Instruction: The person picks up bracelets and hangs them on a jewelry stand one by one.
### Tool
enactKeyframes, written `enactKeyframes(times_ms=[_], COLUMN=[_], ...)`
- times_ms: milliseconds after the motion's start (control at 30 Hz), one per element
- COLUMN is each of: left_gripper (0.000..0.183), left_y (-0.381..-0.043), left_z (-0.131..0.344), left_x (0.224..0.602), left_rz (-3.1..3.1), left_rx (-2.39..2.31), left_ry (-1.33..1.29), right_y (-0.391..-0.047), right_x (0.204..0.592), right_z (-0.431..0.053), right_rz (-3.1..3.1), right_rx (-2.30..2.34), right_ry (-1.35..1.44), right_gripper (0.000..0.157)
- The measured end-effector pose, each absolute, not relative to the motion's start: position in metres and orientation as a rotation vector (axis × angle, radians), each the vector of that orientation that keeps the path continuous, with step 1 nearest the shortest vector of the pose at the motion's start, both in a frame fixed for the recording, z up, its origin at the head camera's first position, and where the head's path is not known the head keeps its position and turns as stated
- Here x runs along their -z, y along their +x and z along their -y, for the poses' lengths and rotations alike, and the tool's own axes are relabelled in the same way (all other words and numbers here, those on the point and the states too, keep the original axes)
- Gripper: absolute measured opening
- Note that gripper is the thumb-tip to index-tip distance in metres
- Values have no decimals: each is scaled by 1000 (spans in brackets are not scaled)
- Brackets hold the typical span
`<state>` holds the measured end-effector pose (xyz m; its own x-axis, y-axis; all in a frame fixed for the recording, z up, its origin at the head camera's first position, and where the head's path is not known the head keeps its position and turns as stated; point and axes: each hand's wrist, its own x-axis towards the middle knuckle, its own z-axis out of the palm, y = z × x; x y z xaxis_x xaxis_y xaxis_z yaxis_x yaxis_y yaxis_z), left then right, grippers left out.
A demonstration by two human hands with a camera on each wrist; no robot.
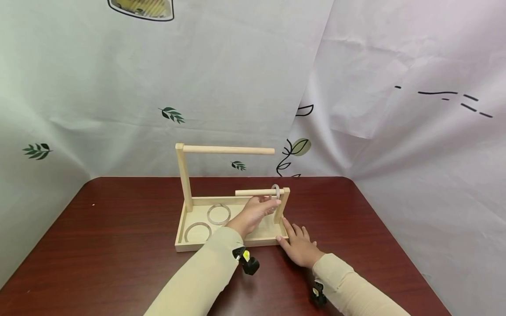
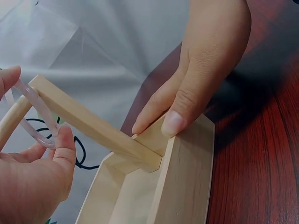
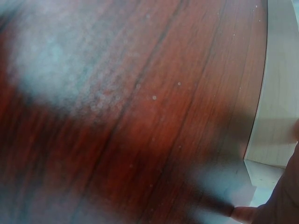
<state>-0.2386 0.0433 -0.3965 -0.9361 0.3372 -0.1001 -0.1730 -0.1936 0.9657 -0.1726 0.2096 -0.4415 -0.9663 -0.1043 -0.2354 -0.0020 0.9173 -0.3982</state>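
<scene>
My left hand (image 1: 254,215) pinches a pale translucent bangle (image 1: 276,189) between thumb and fingers. That bangle (image 2: 37,112) encircles the short wooden bar (image 1: 254,192), close to the bar's post (image 1: 282,206). The post stands at the right end of a wooden tray stand (image 1: 227,242). At the tray's near right corner rests my right hand (image 1: 301,248), thumb on the rim and fingers spread along the side wall. In the left wrist view the right thumb (image 2: 173,123) touches the rim. Two more bangles, a rear one (image 1: 208,214) and a front one (image 1: 186,232), lie in the tray's left part.
A taller post (image 1: 184,180) rises at the tray's left end and carries a long bar (image 1: 229,150), its free end pointing right. The stand is on a dark red wooden table (image 1: 99,245). White printed cloth (image 1: 237,87) hangs behind and at the sides.
</scene>
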Motion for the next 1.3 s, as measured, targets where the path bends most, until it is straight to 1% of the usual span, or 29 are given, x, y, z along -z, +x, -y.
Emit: enactKeyframes(times_ms=[200,567,933,1300], left_gripper=[45,50,49,55], left_y=[-240,-240,-242,-245], left_z=[-49,-51,-55,-56], left_x=[398,398,400,402], left_rz=[-1757,-1801,-1766,-1738], left_rx=[-2185,-2141,-2145,-2135], left_ry=[215,229,260,258], right_y=[-172,-172,-170,-171], right_x=[441,440,439,439], right_z=[-210,-210,-210,-210], right_rz=[-2822,-2829,-2834,-2826], right_rx=[593,599,597,602], right_ry=[-87,-101,-107,-92], right_gripper=[67,68,67,68])
